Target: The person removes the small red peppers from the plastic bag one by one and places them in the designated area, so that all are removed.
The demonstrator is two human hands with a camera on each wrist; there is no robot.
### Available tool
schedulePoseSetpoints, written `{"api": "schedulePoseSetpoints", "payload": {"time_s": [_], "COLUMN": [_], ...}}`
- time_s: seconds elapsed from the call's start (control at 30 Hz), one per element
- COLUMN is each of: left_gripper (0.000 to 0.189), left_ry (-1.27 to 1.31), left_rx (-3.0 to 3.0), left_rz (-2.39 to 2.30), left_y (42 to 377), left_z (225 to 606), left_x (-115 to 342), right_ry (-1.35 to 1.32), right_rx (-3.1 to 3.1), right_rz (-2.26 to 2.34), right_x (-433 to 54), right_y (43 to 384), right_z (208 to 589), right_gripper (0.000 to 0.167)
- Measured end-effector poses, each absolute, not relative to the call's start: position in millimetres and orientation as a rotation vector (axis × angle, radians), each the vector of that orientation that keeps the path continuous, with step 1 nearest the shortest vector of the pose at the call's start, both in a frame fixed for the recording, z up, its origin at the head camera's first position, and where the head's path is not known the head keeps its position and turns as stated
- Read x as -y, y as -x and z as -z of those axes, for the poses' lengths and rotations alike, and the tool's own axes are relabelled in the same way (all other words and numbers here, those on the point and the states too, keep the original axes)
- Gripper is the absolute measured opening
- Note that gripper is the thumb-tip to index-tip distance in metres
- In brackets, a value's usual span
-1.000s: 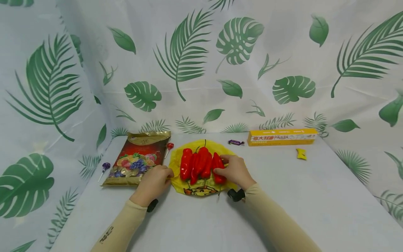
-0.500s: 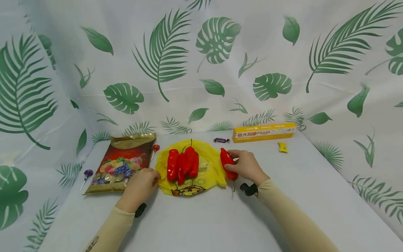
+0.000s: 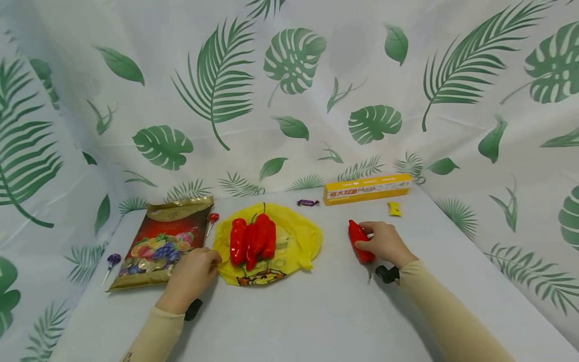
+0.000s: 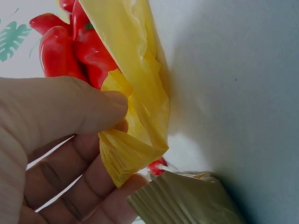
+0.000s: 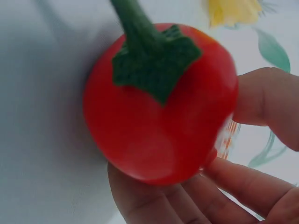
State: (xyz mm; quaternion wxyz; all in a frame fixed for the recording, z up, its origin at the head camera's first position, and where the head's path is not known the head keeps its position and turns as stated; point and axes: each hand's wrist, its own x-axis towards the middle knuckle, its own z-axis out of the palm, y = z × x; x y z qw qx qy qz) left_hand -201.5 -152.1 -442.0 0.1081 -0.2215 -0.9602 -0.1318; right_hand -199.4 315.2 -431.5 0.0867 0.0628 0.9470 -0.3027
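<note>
My right hand [image 3: 384, 244] grips a single red pepper [image 3: 359, 242] to the right of the yellow plastic bag [image 3: 296, 234]. Its green stem [image 5: 152, 56] points at the camera in the right wrist view, with thumb and fingers on either side. Whether the pepper touches the table is hard to tell. Several more red peppers [image 3: 252, 240] lie side by side on the left part of the flattened bag. At that bag's left edge, my left hand [image 3: 190, 276] pinches a fold of the yellow plastic [image 4: 135, 105] between thumb and fingers.
A red and gold candy bag [image 3: 163, 241] lies at the left, partly behind my left hand. Two lollipops, one purple [image 3: 113, 260] and one red [image 3: 213, 217], flank it. Farther back are a purple wrapped candy [image 3: 308, 202], a pasta box [image 3: 367, 190] and a yellow packet [image 3: 394, 209].
My right hand has carried one pepper off the yellow bag to the right, onto or over the white table. The left hand keeps its pinch on the bag's edge. The head view has turned rightward.
</note>
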Motion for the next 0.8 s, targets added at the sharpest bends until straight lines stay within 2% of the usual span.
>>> {"api": "schedulePoseSetpoints", "payload": {"time_s": [0.47, 0.8], "left_gripper": [0.007, 0.008], "left_ry": [0.586, 0.618], "left_rx": [2.902, 2.852], "left_rz": [0.411, 0.432], "left_y": [196.0, 200.0], "left_z": [434.9, 436.9], "left_x": [155.4, 150.9], "right_ry": [-0.323, -0.338], "right_rx": [-2.781, -2.794], "right_rz": [0.848, 0.819], "right_x": [-380.1, -397.1], "right_y": [184.4, 178.5], "right_z": [423.4, 420.6], "right_gripper": [0.075, 0.077]}}
